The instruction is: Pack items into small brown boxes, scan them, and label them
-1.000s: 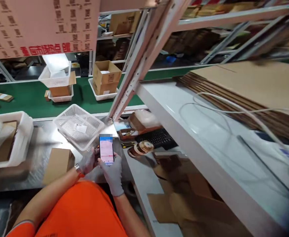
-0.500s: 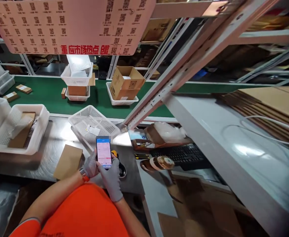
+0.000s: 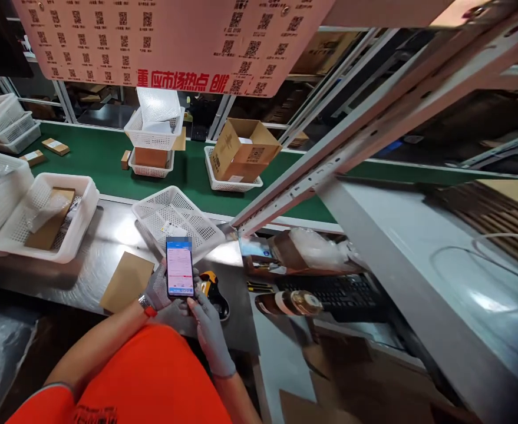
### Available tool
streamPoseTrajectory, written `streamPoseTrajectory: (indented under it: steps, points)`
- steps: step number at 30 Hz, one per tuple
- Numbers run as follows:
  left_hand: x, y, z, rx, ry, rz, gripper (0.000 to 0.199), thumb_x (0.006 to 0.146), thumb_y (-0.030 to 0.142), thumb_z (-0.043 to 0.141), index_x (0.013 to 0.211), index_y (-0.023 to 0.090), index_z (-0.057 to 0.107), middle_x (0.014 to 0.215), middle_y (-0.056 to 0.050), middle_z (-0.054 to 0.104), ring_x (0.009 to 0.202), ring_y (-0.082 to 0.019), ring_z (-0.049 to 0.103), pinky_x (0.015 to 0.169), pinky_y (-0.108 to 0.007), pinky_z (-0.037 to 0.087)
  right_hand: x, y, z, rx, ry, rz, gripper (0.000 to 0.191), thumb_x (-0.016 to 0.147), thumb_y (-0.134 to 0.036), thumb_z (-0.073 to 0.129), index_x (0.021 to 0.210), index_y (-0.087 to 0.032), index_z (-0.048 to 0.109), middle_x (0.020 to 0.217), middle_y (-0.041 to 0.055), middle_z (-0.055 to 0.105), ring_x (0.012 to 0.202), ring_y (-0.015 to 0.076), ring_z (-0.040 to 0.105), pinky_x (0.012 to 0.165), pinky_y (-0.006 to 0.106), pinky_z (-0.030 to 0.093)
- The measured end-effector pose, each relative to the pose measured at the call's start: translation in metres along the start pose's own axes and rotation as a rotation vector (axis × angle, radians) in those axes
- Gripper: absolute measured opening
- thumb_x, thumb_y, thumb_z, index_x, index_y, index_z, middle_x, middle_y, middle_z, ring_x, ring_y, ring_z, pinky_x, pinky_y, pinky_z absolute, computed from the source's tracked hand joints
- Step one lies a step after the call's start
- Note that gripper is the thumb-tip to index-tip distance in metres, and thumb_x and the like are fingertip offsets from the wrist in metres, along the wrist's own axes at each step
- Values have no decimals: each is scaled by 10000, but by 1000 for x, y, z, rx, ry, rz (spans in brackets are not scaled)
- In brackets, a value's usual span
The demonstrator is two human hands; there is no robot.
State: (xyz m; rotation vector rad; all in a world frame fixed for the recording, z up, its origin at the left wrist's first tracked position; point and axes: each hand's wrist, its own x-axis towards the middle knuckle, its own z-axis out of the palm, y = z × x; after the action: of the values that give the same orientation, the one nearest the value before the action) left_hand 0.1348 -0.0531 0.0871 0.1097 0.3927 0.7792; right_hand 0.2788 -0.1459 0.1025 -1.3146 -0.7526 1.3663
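Fingers of the grey-gloved left hand (image 3: 157,290) are gripping the left side of a slim, dark-edged, rectangular smartphone (image 3: 180,268), its lit screen facing the person. Fingers of the grey-gloved right hand (image 3: 208,327) are bending beside the phone's lower right corner; whether they are pinching it, I cannot tell. Compared with half a second ago, the right thumb is no longer reaching across to the lower left corner but is resting near the bottom edge, so the left hand seems to be carrying more of the hold. The smartphone is hovering above a shiny metal worktop (image 3: 117,229), partly overlapping a white perforated plastic basket (image 3: 197,224), while a yellow-and-black handheld device (image 3: 211,287) is sitting just to the right.
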Motion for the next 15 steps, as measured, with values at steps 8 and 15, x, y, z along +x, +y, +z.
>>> streamPoseTrajectory:
  steps: [8,15]
  points:
    - [0,-3,-4,70,101,85,652,1083,725,624,1077,113,850,883,-162,841,874,-305,820,789,-358,624,6,3,-1,-60,-59,54,624,767,-749,939,1094,-223,866,1017,89,849,782,221,705,703,350,585]
    - [-3,2,-1,114,-36,26,817,1045,839,556,1187,84,832,1003,-214,846,962,-344,823,816,-391,632,7,-2,8,-106,-65,17,633,771,-798,920,1020,-218,885,901,59,832,742,207,689,680,340,574]
